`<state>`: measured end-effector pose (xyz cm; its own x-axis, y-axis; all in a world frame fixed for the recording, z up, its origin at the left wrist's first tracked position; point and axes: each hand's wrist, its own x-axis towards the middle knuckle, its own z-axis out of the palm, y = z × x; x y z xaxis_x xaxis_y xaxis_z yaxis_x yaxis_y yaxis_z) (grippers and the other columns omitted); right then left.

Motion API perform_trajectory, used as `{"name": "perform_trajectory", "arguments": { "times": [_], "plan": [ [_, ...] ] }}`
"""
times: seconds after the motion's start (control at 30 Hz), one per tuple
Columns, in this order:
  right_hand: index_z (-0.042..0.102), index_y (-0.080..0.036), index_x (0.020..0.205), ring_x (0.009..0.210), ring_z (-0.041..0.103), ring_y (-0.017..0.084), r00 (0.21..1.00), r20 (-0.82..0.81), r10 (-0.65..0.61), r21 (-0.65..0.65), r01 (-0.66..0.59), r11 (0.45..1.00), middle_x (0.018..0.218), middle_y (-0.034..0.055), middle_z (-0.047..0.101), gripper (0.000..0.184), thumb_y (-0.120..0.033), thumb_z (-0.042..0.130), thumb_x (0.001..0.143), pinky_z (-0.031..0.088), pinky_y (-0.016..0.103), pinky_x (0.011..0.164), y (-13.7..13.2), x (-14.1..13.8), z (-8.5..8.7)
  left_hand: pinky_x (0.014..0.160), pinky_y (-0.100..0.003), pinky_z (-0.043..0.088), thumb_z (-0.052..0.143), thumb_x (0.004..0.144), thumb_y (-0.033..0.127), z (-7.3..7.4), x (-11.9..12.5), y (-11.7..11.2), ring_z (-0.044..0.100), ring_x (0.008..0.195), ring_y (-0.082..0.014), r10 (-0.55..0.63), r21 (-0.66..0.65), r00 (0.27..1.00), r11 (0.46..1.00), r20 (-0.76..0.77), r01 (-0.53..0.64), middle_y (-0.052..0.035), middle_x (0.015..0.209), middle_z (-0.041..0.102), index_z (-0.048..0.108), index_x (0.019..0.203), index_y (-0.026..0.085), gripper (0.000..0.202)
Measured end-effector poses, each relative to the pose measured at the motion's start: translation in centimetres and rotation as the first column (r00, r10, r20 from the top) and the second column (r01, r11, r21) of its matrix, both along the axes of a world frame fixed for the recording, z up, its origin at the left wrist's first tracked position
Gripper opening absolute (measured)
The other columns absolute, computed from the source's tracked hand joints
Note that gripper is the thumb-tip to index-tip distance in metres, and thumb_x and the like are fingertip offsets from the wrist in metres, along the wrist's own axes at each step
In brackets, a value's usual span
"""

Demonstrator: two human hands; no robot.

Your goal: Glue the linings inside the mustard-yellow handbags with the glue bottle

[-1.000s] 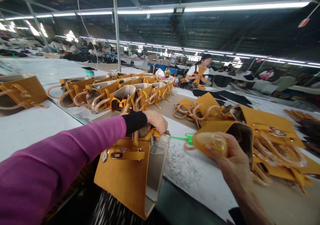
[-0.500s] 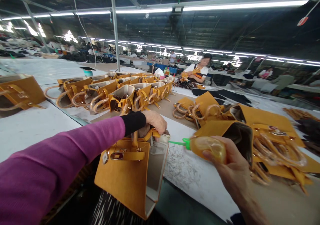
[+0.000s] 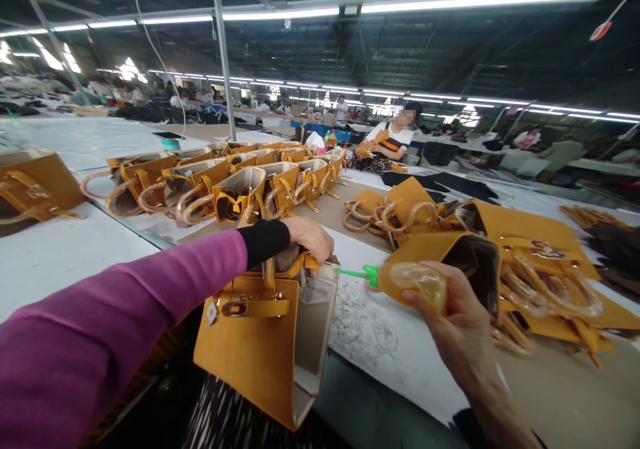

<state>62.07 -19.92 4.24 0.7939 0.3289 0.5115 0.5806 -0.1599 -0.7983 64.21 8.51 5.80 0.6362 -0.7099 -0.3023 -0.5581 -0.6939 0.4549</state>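
Observation:
A tan-yellow handbag (image 3: 247, 349) hangs tilted at the table's near edge, its pale lining showing and a metal clasp on its front. My left hand (image 3: 313, 238) is closed on the bag's upper edge, by a strap; its fingertips are partly hidden. In my right hand (image 3: 457, 316) is a soft squeeze bottle (image 3: 411, 284) of amber liquid, lying nearly level. The bottle's thin green nozzle (image 3: 353, 274) points left, its tip at the bag's edge close to my left fingers.
Rows of similar handbags (image 3: 240, 186) stand beyond my left arm. More bags (image 3: 535, 236) lie piled at the right, close behind the bottle. White paper (image 3: 370, 336) with dark smudges covers the table here. A co-worker (image 3: 395, 136) holds tan strips across the table.
The nozzle tip has moved slightly left along the bag's edge, with my right hand following. My left hand keeps its hold. The whole view has shifted a little.

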Motion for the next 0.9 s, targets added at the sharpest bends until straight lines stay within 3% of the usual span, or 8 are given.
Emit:
{"name": "perform_trajectory", "arguments": {
  "times": [0.17,0.3,0.53,0.7,0.9],
  "plan": [
    [0.056,-0.026,0.104,0.082,0.059,0.019,0.998,-0.065,0.003,0.006,-0.003,1.000,0.097,0.0021,0.062,0.043,-0.044,0.074,0.069,0.047,0.029,0.075,-0.4,-0.5,-0.9,0.054,-0.026,0.038,0.087,0.046,0.026,-0.1,0.2,0.1,0.033,0.044,-0.0085,0.004,-0.049,1.000,0.999,-0.030,-0.005,0.0053,0.034,0.037,0.046,0.035,0.014,0.044],
    [0.057,-0.026,0.104,0.081,0.059,0.020,0.994,-0.090,0.057,-0.054,-0.062,0.997,0.097,0.0022,0.062,0.043,-0.044,0.074,0.069,0.048,0.030,0.074,-1.0,-0.4,-1.0,0.055,-0.026,0.037,0.085,0.049,0.014,-0.2,0.0,0.2,0.033,0.046,-0.0087,-0.005,0.036,0.998,0.999,-0.059,0.007,0.0046,0.035,0.039,0.049,0.038,0.014,0.038],
    [0.057,-0.023,0.101,0.080,0.059,0.022,0.995,-0.095,0.034,-0.022,-0.036,0.999,0.094,0.0034,0.062,0.044,-0.047,0.073,0.068,0.051,0.035,0.076,-0.3,-0.2,-0.5,0.060,-0.027,0.039,0.080,0.047,0.002,0.6,-0.1,-0.3,0.035,0.048,-0.0093,-0.016,0.067,1.000,0.998,-0.025,0.018,0.0046,0.035,0.038,0.045,0.035,0.014,0.039],
    [0.057,-0.023,0.101,0.078,0.060,0.022,0.995,-0.091,0.034,-0.033,-0.037,0.999,0.092,0.0034,0.063,0.043,-0.046,0.073,0.068,0.052,0.035,0.073,-0.6,-0.1,-0.9,0.064,-0.026,0.041,0.082,0.045,0.008,1.3,0.0,-0.4,0.039,0.051,-0.0111,-0.069,0.068,0.996,0.995,-0.051,0.072,0.0046,0.035,0.038,0.046,0.034,0.015,0.038],
    [0.057,-0.022,0.102,0.081,0.060,0.023,0.997,-0.078,0.010,-0.018,-0.012,1.000,0.093,0.0034,0.063,0.044,-0.046,0.074,0.068,0.052,0.036,0.075,-0.6,0.2,-1.2,0.065,-0.027,0.041,0.081,0.055,0.016,0.7,-0.2,-0.4,0.037,0.050,-0.0114,-0.049,0.140,0.999,0.989,0.009,0.047,0.0046,0.034,0.032,0.042,0.033,0.017,0.045]
  ]
}}
